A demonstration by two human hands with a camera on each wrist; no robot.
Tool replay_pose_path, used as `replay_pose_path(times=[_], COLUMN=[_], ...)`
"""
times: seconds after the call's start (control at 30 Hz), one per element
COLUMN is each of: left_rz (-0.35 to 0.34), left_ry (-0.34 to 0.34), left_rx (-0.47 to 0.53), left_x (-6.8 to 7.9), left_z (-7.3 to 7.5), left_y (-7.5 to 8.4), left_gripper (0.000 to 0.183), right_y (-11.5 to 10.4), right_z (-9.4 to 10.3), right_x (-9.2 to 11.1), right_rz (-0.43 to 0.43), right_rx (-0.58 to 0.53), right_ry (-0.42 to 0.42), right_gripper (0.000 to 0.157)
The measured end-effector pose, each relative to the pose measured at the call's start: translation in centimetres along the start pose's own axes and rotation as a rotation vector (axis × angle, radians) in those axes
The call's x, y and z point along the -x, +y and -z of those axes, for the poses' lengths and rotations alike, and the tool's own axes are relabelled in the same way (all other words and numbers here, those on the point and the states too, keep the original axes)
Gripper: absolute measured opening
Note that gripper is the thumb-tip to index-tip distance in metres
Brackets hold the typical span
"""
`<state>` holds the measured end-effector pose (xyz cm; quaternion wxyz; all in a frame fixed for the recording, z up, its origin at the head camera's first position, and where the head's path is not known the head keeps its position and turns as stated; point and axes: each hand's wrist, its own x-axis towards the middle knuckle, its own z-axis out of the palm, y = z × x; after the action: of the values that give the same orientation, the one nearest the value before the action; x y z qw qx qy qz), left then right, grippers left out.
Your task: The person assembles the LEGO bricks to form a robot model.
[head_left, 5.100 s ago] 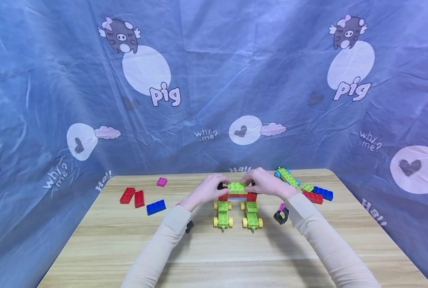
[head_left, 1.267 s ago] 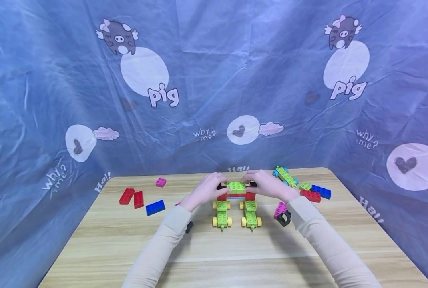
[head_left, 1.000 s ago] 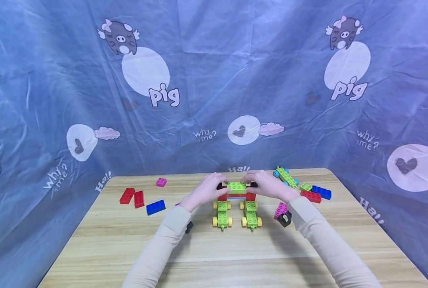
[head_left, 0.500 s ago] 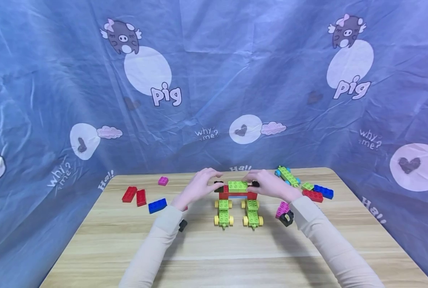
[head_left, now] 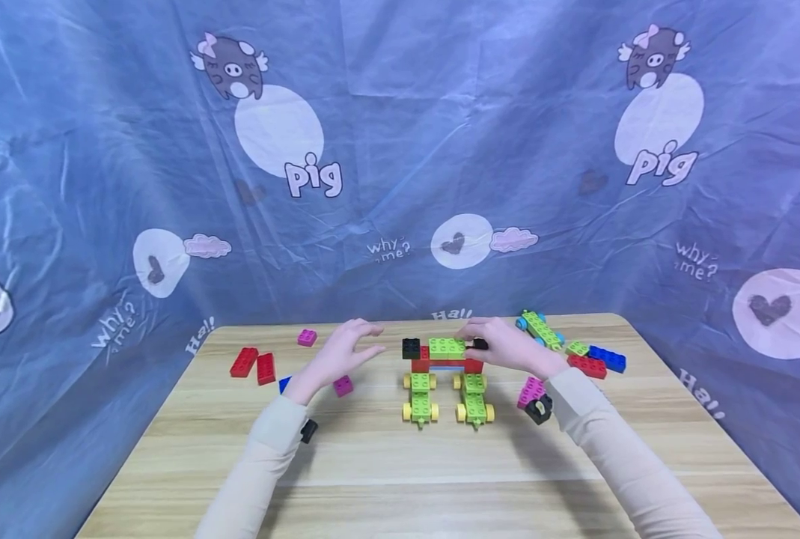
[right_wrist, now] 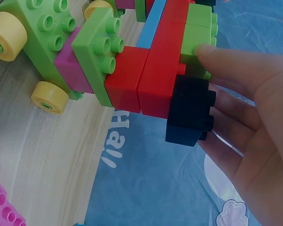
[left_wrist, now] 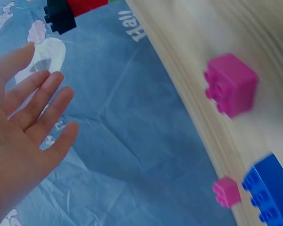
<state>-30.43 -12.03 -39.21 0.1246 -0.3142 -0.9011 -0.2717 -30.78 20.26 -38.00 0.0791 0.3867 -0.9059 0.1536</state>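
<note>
Multicoloured plastic block structure (head_left: pixel 447 363) stands in the middle of the light wood-grain table (head_left: pixel 406 479) in the head view, on 2 lime-green wheeled bases with yellow wheels. Lime-green studded blocks (head_left: pixel 447 346) sit on its red upper part, and a black studded block (head_left: pixel 411 348) marks its left end. The right hand (head_left: pixel 497 343) grips the right end; the left hand (head_left: pixel 339 353) is just to the left, apart from it, thumb and fingers spread. Near that hand lies a magenta plastic brick (head_left: pixel 343 385); farther left are 2 red plastic bricks (head_left: pixel 244 362). Far right stands a lime-green wheeled base with blue wheels (head_left: pixel 541 329).

In the left wrist view, the left hand is open-palmed with nothing in it; a blue plastic brick (left_wrist: pixel 271 193) shows at the right edge.

In the right wrist view, the right thumb touches a lime-green block, while the fingers lie behind the black end block (right_wrist: pixel 191 108), pinching the structure. A magenta layer (right_wrist: pixel 74 68) shows between lime-green pieces
</note>
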Motion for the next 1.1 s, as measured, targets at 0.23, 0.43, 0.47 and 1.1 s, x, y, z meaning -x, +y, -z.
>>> replay_pose_path(times=[0.23, 0.43, 0.47, 1.1], left_rz=[-0.026, 0.019, 0.030, 0.162], left_ry=[0.023, 0.045, 0.046, -0.120], left_rx=[-0.058, -0.117, -0.127, -0.217], left_x=[2.0, 4.0, 4.4, 9.0], left_z=[1.2, 2.8, 3.0, 2.0], left_y=[-1.6, -3.8, -4.2, -9.6], left_gripper=[0.036, 0.035, 0.035, 0.042], right_y=[0.0, 0.2, 0.2, 0.1], right_z=[0.1, 0.0, 0.0, -0.3], right_x=[0.0, 0.0, 0.0, 0.1], right_rz=[-0.002, -0.001, -0.001, 0.011], right_rx=[-0.004, 0.005, 0.006, 0.008], right_ry=[0.009, 0.018, 0.019, 0.022], right_gripper=[0.028, 0.028, 0.028, 0.028])
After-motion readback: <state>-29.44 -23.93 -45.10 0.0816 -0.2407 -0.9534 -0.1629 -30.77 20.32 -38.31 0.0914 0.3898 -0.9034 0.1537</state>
